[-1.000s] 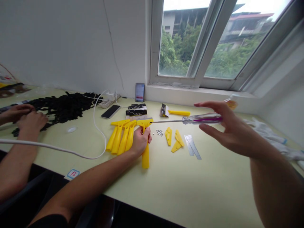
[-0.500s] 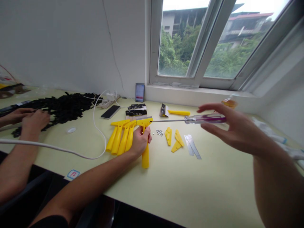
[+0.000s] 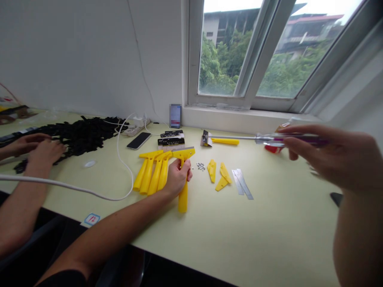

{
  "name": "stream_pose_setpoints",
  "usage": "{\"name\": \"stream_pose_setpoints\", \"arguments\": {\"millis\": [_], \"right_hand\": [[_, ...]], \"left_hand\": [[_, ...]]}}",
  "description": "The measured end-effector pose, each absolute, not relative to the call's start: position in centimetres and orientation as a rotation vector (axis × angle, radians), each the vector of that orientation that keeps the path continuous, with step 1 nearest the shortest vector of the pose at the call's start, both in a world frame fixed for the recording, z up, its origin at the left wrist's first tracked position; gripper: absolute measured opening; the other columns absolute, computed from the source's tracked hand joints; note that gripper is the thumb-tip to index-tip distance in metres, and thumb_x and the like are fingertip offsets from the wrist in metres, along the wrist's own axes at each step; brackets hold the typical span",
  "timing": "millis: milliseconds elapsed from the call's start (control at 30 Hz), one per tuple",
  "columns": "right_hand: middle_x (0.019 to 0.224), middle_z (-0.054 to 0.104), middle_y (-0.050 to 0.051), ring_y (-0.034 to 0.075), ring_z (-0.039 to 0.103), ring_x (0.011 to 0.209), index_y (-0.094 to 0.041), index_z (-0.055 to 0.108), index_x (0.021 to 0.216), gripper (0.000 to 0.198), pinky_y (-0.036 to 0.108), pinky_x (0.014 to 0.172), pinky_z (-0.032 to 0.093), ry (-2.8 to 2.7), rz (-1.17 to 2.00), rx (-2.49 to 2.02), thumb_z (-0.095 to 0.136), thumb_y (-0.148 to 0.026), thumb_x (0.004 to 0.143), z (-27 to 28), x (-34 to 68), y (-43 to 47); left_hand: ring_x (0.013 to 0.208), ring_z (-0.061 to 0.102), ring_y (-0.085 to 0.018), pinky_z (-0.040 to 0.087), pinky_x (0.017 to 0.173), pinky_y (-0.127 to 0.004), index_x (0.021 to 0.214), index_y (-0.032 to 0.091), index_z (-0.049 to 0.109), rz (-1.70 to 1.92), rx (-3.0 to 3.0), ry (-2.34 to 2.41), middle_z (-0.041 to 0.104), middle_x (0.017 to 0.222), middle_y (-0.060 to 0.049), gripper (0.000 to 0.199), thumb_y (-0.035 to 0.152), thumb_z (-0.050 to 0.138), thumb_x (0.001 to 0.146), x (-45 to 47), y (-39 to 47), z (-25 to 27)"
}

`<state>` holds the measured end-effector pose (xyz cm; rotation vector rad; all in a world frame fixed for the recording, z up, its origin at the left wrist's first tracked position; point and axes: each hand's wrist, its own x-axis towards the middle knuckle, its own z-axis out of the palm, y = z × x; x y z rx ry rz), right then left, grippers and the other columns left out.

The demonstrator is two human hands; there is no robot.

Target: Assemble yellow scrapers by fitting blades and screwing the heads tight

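My left hand (image 3: pixel 178 175) is closed around the handle of a yellow scraper (image 3: pixel 183 199), whose metal blade edge faces the window. In my right hand (image 3: pixel 326 155), raised at the right, is a screwdriver (image 3: pixel 271 139) with a clear and purple handle. Its shaft points left, apart from the scraper. Several yellow scraper handles (image 3: pixel 146 175) lie side by side left of my left hand. To its right are a small pile of screws or nuts (image 3: pixel 200 166), yellow plastic plates (image 3: pixel 223 177) and flat metal blades (image 3: pixel 243 184).
Behind lie black packaging cards (image 3: pixel 171 142), a packaged yellow scraper (image 3: pixel 224 141), a phone (image 3: pixel 139 140) and an upright screen (image 3: pixel 175 115). A white cable (image 3: pixel 98 195) loops across the left. Another person's hands (image 3: pixel 44 151) touch a black heap (image 3: pixel 86 133). Something red (image 3: pixel 273 149) sits behind my right hand.
The screwdriver tip has left the scraper head; my right hand has carried the screwdriver up and to the right. My left hand keeps its grip, with the scraper's head turned slightly.
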<state>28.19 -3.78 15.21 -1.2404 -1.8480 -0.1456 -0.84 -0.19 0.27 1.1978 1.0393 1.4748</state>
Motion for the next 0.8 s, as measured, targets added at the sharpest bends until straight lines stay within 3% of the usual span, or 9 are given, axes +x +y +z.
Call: {"name": "stream_pose_setpoints", "arguments": {"millis": [133,267,400,567,733,800], "right_hand": [[0.091,0.076,0.009,0.022,0.072,0.073,-0.019,0.069,0.119,0.042,0.035,0.073,0.057,-1.8,-0.264,-1.187,0.07,-0.038,0.081,14.4,26.2,-3.4],[0.089,0.076,0.004,0.02,0.071,0.07,-0.026,0.07,0.116,0.034,0.034,0.066,0.056,-2.256,-0.167,-1.106,0.064,-0.04,0.086,13.7,24.1,-3.5],[0.101,0.075,0.005,0.022,0.071,0.079,-0.03,0.066,0.123,0.036,0.036,0.071,0.055,-2.083,-0.379,-1.104,0.063,-0.036,0.087,13.5,23.7,-4.2],[0.078,0.074,0.0,0.015,0.065,0.057,-0.029,0.067,0.121,0.035,0.027,0.053,0.046,-2.259,-0.415,-1.021,0.065,-0.035,0.087,13.8,24.2,-4.9],[0.09,0.075,0.005,0.022,0.069,0.072,-0.026,0.066,0.121,0.033,0.031,0.062,0.047,-2.14,-0.633,-1.04,0.061,-0.032,0.089,14.2,23.5,-6.1],[0.086,0.075,0.004,0.021,0.068,0.068,-0.027,0.065,0.121,0.032,0.031,0.06,0.045,-2.215,-0.613,-1.024,0.058,-0.034,0.091,14.3,23.0,-6.6]], "left_hand": [[0.038,0.045,-0.005,0.03,0.039,-0.019,0.069,0.017,0.047,1.457,1.217,0.985,0.048,0.055,0.004,0.031,0.04,0.061,0.086,-0.7,-0.7,0.6],[0.037,0.047,-0.007,0.031,0.036,-0.02,0.069,0.015,0.053,1.426,1.241,0.967,0.053,0.055,0.001,0.035,0.045,0.059,0.087,-0.6,-1.2,0.7],[0.037,0.048,-0.006,0.031,0.035,-0.02,0.067,0.014,0.054,1.423,1.235,0.951,0.055,0.059,0.0,0.038,0.046,0.06,0.086,-0.6,-1.4,0.8],[0.037,0.046,-0.005,0.031,0.035,-0.018,0.066,0.013,0.053,1.429,1.215,0.929,0.053,0.059,0.001,0.038,0.044,0.061,0.086,-0.6,-1.4,1.1],[0.037,0.046,-0.004,0.03,0.035,-0.018,0.065,0.013,0.052,1.43,1.214,0.913,0.052,0.059,0.002,0.038,0.044,0.061,0.087,-0.6,-1.7,1.2],[0.037,0.046,-0.004,0.03,0.035,-0.018,0.066,0.014,0.052,1.438,1.21,0.907,0.052,0.058,0.002,0.038,0.044,0.06,0.087,-0.5,-1.8,1.2]]}}
